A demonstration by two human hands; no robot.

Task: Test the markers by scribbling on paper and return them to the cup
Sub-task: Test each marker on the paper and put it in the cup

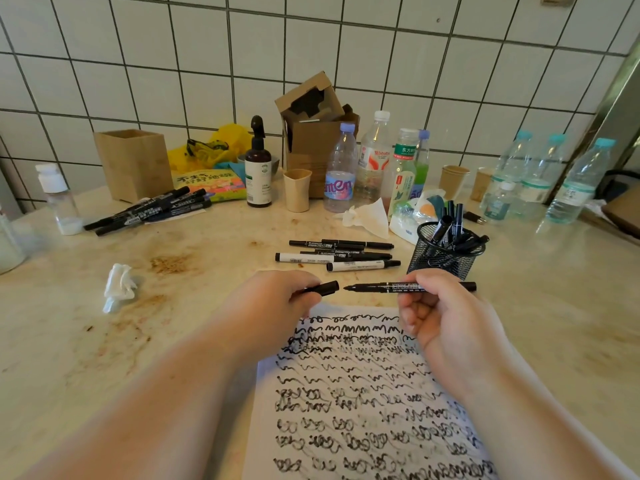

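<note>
My right hand (446, 320) grips a black marker (388, 286) held level above the top of the paper, its bare tip pointing left. My left hand (273, 303) pinches the marker's black cap (327, 287), a small gap away from the tip. The white paper (363, 403) below is covered with rows of black scribbles. A black mesh cup (445, 252) with several markers standing in it sits just behind my right hand. Several more markers (341, 252) lie flat in a loose group behind my hands.
Another pile of markers (152, 211) lies at the back left beside a wooden box (133, 164). A crumpled tissue (119, 285) lies to the left. Bottles (341, 171), paper cups (297, 189), a cardboard box (313, 123) and a spray bottle (258, 168) crowd the back along the tiled wall.
</note>
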